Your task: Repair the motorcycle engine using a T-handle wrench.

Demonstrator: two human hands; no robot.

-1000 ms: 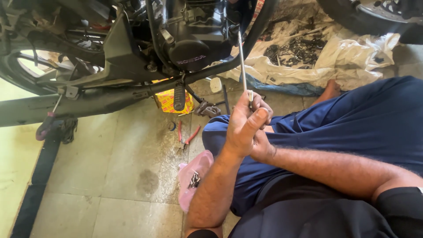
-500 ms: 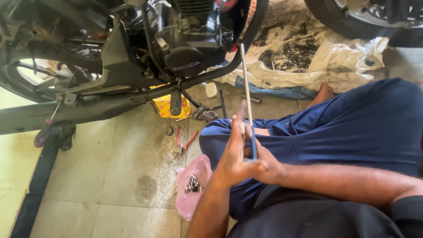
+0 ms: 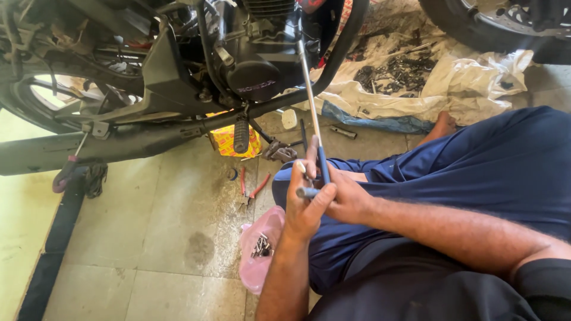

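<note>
A long T-handle wrench [image 3: 310, 95] with a thin steel shaft and a blue grip slants up from my lap to the side of the motorcycle engine [image 3: 262, 77]. My left hand [image 3: 304, 208] is wrapped round the short cross handle at the wrench's bottom end, thumb over it. Beside it, my right hand [image 3: 348, 199] holds the blue grip just above, fingers along the shaft. Both hands rest over my blue trouser leg [image 3: 476, 172]. Where the wrench tip meets the engine is hard to see.
On the tiled floor by my knee are a pink plastic bag of bolts [image 3: 264, 252] and red-handled pliers [image 3: 250, 187]. A yellow box [image 3: 226, 141] sits under the footpeg [image 3: 241, 135]. The exhaust [image 3: 89, 151] runs left. A white sack with dark parts [image 3: 428, 77] and a tyre [image 3: 476, 24] lie behind.
Both hands have come down toward my lap with the wrench. My left hand has shifted its hold from the shaft to the cross handle. The view has tilted slightly.
</note>
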